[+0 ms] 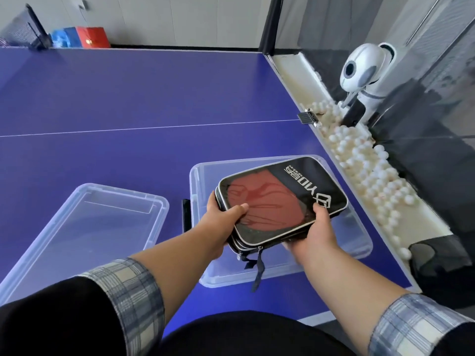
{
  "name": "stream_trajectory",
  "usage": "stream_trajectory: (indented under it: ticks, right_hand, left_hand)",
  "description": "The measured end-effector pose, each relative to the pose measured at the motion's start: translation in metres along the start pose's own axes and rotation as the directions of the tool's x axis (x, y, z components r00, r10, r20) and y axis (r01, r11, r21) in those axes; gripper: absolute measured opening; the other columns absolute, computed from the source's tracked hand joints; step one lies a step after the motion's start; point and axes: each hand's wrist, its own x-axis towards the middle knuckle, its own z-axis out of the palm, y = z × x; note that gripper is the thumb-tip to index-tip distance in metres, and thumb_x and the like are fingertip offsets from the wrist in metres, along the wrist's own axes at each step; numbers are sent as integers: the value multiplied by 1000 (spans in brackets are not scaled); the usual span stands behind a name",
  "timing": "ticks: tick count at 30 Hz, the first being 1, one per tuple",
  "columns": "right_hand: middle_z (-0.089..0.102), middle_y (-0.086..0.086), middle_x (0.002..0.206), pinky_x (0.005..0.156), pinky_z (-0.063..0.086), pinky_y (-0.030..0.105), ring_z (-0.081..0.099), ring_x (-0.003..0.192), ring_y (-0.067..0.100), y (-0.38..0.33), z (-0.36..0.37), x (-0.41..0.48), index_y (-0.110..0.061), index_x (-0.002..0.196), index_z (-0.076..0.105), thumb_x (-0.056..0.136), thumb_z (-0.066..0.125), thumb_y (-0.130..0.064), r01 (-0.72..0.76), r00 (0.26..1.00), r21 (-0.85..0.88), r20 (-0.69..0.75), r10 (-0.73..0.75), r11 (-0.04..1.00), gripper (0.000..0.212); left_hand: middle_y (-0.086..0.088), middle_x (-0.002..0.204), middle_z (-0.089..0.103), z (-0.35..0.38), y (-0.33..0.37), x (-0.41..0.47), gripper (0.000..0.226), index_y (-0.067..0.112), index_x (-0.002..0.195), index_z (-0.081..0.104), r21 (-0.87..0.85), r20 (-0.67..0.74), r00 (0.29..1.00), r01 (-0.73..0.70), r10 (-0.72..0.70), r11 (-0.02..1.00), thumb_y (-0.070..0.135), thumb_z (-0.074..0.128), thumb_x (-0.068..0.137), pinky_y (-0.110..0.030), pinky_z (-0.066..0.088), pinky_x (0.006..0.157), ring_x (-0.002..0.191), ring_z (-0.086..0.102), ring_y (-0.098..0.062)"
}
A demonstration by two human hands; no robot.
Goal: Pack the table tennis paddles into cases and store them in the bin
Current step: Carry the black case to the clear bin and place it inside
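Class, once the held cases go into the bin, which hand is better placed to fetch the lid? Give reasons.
Probably left. The lid lies left of the bin, nearest the left hand; the right hand holds the stack of cases on the side away from it.

The table (115,104) lies before you. On it, the bin (195,186) sits at 1 o'clock and the lid (84,227) lies at 10 o'clock, just left of the bin. Your left hand (221,222) and right hand (316,235) hold the stacked cases (280,201) over the bin. A trough (295,70) of balls (359,160) runs along the table's right edge, with a ball machine (365,70) in it at 2 o'clock. The net (23,29) stands far off at 11 o'clock.
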Motion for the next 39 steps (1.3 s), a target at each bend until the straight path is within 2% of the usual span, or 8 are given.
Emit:
stream_trajectory:
  ticks: [7,11,16,21,26,31,35,39]
  right_hand:
    - [79,6,100,96,51,55,73,96,33,-37,-9,22,-26,107,72,74,66,-66,-61,992,-133,-114,46,989,51]
    - [70,9,110,97,46,53,67,98,34,-54,-16,40,-22,97,66,76,62,-48,-176,978,-313,-167,128,933,34]
    - [68,4,96,79,45,45,65,88,29,-68,-27,63,-19,91,57,83,48,-23,-352,932,-563,-282,227,748,13]
    - [66,14,110,100,40,56,60,100,39,-56,-28,83,-3,100,56,95,35,-7,-386,923,-732,-314,225,562,22]
    - [57,17,134,88,47,48,60,118,35,-45,-29,93,-1,133,50,99,35,-4,-291,951,-916,-244,193,276,37]
    - [57,11,111,102,44,36,56,109,28,-40,-23,81,-6,116,55,100,42,-11,-161,964,-987,-158,214,-1,20]
    - [53,23,140,106,47,42,53,127,38,-44,-7,76,5,137,50,96,50,-9,42,999,-999,41,-23,14,43]
    - [53,11,143,94,54,41,62,116,33,-44,38,44,-15,148,43,86,57,-16,339,905,-929,279,-321,146,64]
  left_hand:
    - [-3,107,74,-1,-2,15,63,58,113,51,42,-28,999,31,-29,999,39,82,62,-48,61,75,82,76,-27]
    - [-9,110,72,-1,1,22,55,47,118,53,-5,-60,996,67,-68,998,29,80,74,-39,60,68,82,76,-28]
    - [-13,107,71,6,-4,33,43,30,125,52,-10,-88,991,100,-100,995,14,71,89,-46,60,74,82,72,-31]
    - [-13,111,69,12,-8,42,42,29,128,52,55,-137,988,77,-69,995,15,68,92,-43,61,74,86,72,-31]
    - [-10,113,67,16,-30,47,41,23,135,50,314,-338,941,98,14,944,29,62,95,-42,54,89,98,66,-31]
    - [-18,130,59,19,-37,54,49,12,145,38,419,-445,894,254,-47,872,24,53,99,-45,42,105,118,54,-38]
    - [-16,120,61,25,-26,45,44,15,136,42,492,-454,891,237,15,838,28,53,96,-42,49,91,103,60,-35]
    - [6,122,57,27,-8,24,55,32,145,37,480,-382,905,24,184,877,35,55,93,-24,45,58,77,58,-8]
